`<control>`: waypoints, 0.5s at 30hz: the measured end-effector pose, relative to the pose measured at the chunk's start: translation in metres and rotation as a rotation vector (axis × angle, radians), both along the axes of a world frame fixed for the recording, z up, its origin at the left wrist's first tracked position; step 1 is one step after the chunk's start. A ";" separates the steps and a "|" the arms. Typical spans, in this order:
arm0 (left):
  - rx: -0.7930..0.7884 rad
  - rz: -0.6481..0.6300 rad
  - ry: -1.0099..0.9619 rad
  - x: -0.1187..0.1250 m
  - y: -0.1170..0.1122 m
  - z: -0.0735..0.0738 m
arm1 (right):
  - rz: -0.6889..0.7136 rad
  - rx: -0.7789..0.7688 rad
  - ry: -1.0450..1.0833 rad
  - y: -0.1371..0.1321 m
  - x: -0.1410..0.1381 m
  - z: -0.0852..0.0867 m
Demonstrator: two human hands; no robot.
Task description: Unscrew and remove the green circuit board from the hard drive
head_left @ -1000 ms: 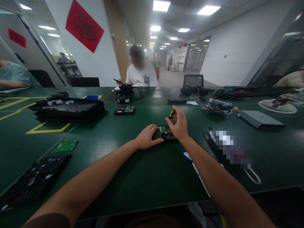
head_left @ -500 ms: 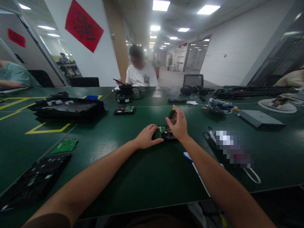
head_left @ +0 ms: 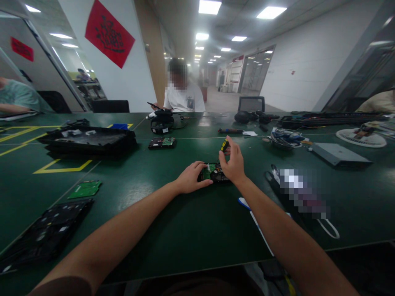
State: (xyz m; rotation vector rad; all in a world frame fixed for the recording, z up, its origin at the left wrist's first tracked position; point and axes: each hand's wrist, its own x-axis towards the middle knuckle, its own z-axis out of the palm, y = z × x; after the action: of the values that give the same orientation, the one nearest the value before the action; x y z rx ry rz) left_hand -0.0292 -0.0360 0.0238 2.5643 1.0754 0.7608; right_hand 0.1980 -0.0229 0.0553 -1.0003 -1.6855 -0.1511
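Note:
A small hard drive [head_left: 213, 172] with a green circuit board on top lies on the green table [head_left: 191, 222], straight ahead of me. My left hand [head_left: 191, 177] rests on its left end, fingers curled over the edge and pressing it down. My right hand [head_left: 233, 161] hovers over its right end, fingers pinched round a yellow-and-black screwdriver [head_left: 224, 145] held upright, tip down toward the drive. The tip itself is hidden behind my fingers.
A second hard drive [head_left: 162, 142] and a black tray [head_left: 88, 140] lie farther back left. A loose green board [head_left: 84, 189] and a black panel [head_left: 46, 234] sit near left. A person in a white shirt [head_left: 183, 98] sits opposite. A grey box [head_left: 339, 154] and cables [head_left: 285, 137] are right.
My right hand has turned the screwdriver slightly between its fingers, and the handle shows more clearly now. The left hand and the drive have stayed put.

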 end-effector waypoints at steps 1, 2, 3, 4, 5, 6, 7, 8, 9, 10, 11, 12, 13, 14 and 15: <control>0.002 -0.001 0.004 0.000 0.000 0.000 | 0.003 0.004 0.002 0.001 0.000 -0.001; 0.003 -0.001 0.010 0.000 -0.001 0.001 | 0.003 0.007 0.005 0.002 0.001 -0.001; 0.004 0.000 0.014 0.000 -0.001 0.001 | 0.000 0.007 0.009 0.002 0.001 -0.002; 0.004 0.001 0.016 0.000 -0.001 0.002 | -0.006 0.007 0.013 0.003 0.001 -0.002; 0.004 0.000 0.016 0.000 -0.001 0.002 | -0.014 0.007 0.016 0.003 0.002 -0.002; 0.004 -0.001 0.012 0.000 -0.001 0.002 | -0.021 0.006 0.017 0.003 0.002 -0.002; 0.005 -0.002 0.008 0.000 -0.001 0.001 | -0.027 0.006 0.018 0.002 0.002 -0.002; 0.005 -0.002 0.005 -0.001 -0.001 0.001 | -0.028 0.005 0.017 0.002 0.002 -0.001; 0.005 -0.001 0.004 -0.001 -0.001 0.001 | -0.026 0.004 0.016 0.001 0.002 -0.001; 0.004 0.001 0.006 -0.001 0.000 0.000 | -0.019 0.002 0.014 0.001 0.001 -0.001; 0.002 0.002 0.008 -0.001 0.000 0.000 | -0.010 -0.002 0.012 0.001 0.001 -0.001; 0.000 0.003 0.010 -0.001 0.000 -0.001 | -0.004 -0.005 0.011 0.001 0.001 -0.001; -0.001 0.003 0.011 -0.001 0.001 -0.001 | 0.000 -0.007 0.009 0.002 0.001 -0.001; -0.001 0.002 0.011 -0.001 0.001 -0.001 | 0.000 -0.007 0.009 0.002 0.001 -0.001; 0.000 0.002 0.011 -0.002 0.001 -0.001 | -0.003 -0.008 0.011 0.002 0.001 -0.001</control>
State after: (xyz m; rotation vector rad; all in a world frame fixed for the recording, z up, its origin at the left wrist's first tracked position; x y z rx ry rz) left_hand -0.0307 -0.0352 0.0225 2.5705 1.0813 0.7485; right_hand 0.1991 -0.0208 0.0539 -1.0077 -1.6760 -0.1406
